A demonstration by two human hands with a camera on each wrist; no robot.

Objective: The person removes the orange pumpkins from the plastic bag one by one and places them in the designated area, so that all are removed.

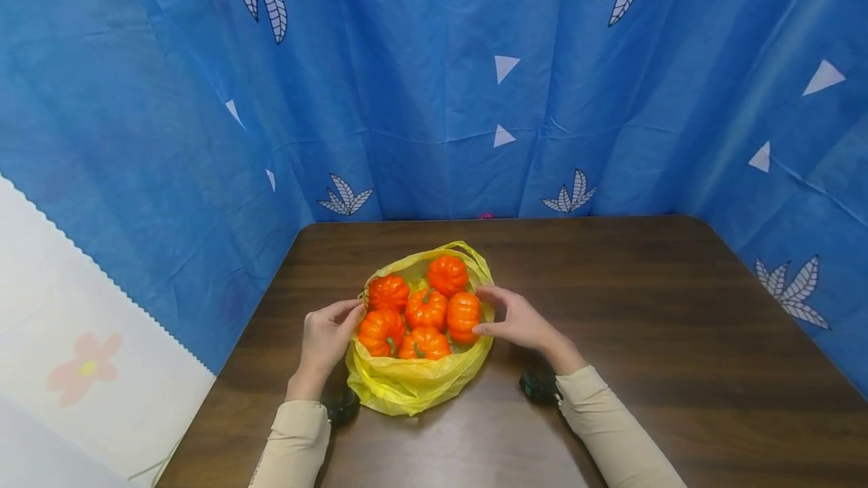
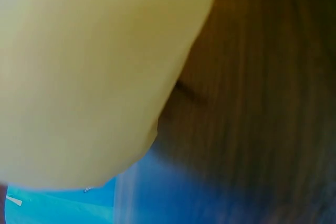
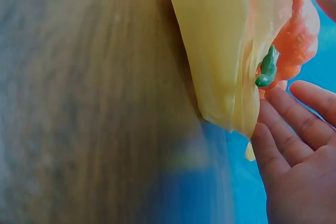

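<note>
A yellow plastic bag (image 1: 414,382) stands on the table with its mouth spread wide. Inside lie several small orange pumpkins (image 1: 426,309), some showing green stems. At the bag's left rim my left hand (image 1: 327,337) pinches the edge between thumb and fingers. My right hand (image 1: 518,321) is at the right rim, thumb and fingers apart, beside the rightmost pumpkin (image 1: 464,318). The right wrist view shows this hand's extended fingers against the bag's edge, near a green stem (image 3: 268,67). Only a blurred sleeve (image 2: 89,77) fills most of the left wrist view; the left hand is hidden there.
The dark brown wooden table (image 1: 644,322) extends right of the bag. Blue curtains (image 1: 434,81) with leaf and triangle prints hang behind and at both sides. A pale cloth (image 1: 74,322) with a flower print hangs at the left.
</note>
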